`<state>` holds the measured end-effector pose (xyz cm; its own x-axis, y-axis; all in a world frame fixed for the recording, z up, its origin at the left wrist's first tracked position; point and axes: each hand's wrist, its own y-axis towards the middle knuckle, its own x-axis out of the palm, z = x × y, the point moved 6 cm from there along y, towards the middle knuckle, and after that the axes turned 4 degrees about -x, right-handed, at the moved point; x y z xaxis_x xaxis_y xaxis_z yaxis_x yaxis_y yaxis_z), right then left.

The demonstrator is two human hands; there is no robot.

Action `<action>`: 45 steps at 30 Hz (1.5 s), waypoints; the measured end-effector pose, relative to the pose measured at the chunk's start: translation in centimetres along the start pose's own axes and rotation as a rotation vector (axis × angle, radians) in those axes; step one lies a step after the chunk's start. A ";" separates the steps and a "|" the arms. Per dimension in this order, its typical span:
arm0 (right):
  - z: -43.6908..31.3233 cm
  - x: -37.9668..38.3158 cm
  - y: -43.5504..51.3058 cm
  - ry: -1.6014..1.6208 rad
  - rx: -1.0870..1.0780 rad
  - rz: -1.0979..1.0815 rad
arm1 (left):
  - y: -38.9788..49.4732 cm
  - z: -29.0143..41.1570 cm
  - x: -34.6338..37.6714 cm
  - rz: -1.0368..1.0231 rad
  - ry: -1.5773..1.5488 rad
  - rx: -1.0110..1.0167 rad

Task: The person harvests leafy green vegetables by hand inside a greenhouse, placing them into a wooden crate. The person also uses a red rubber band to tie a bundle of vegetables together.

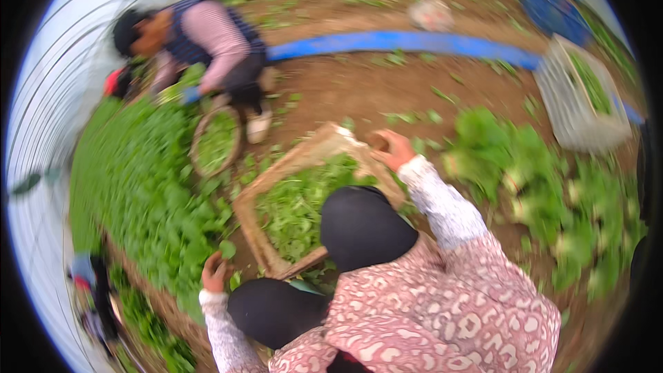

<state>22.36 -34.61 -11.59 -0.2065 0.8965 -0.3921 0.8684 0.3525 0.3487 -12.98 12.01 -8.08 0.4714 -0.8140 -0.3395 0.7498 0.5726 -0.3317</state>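
Note:
A soil-stained crate (287, 167) of loose leafy greens (292, 207) stands on the ground before my knees. My right hand (396, 150) is by its far right corner, fingers curled and thumb forward. Blur hides whether it touches the rim or holds anything. At the edge of the bed of growing greens (155, 181), my left hand (216, 272) is raised with bent fingers. A round leaf (227, 248) shows right beside its fingertips, and I cannot tell whether they pinch it.
A co-worker (207, 36) crouches at the far left beside a round basket (216, 140) of greens. Bunched greens (518, 176) lie on the soil at right, below a pale plastic crate (580, 98). A blue strip (404, 41) crosses the ground; another person (96, 290) is at lower left.

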 end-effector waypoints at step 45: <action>37.1 -28.2 -39.0 0.441 0.924 1.126 | -5.9 2.5 2.7 -0.150 0.369 -0.327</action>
<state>11.05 -83.62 -45.69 0.7665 0.6409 0.0419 0.5954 -0.6844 -0.4208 -14.98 6.18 -4.87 0.1305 -0.8346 -0.5352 0.5844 0.5009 -0.6384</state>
